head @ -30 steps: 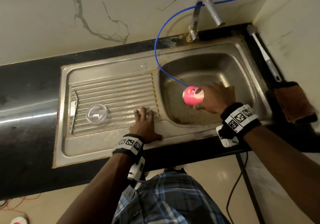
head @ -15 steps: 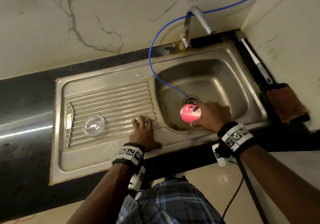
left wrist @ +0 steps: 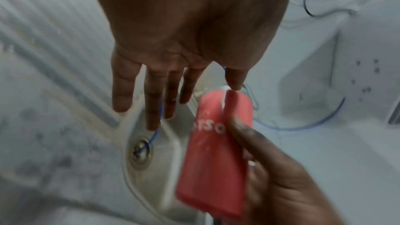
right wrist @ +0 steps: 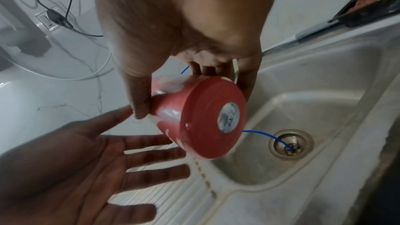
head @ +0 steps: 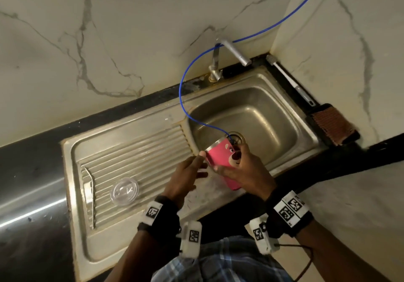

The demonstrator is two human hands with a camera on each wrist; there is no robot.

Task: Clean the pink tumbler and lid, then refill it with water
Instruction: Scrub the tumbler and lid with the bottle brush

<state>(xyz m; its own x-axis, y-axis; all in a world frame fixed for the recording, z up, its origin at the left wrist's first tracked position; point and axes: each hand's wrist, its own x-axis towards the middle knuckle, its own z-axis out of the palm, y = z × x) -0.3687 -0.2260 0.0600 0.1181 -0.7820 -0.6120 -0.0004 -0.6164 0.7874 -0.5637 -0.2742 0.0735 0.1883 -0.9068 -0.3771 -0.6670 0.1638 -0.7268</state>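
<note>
Item: right hand (head: 247, 170), grip wrapping the pink tumbler (head: 220, 161), thumb on one side and fingers on the other. It is holding the tumbler tilted, mouth angling toward the drain (head: 237, 138) and base toward the person. A moment ago the tumbler was lying lower over the basin; it is now being raised toward the near rim of the sink (head: 301, 128).

Item: left hand (head: 185, 176), grip spread and holding nothing, fingers straight. It has come off the drainboard (head: 135, 150) and is reaching in just beside the tumbler's wall, probably to take or rub it.

Item: clear lid (head: 124, 191), lying on the drainboard well left of both grips, beside a metal straw (head: 93, 196). Judged unwashed.

Item: blue tube (head: 185, 80), running from beyond the tumbler into the drain.

Item: tap (head: 235, 52), far side. Refilling is not yet begun.
</note>
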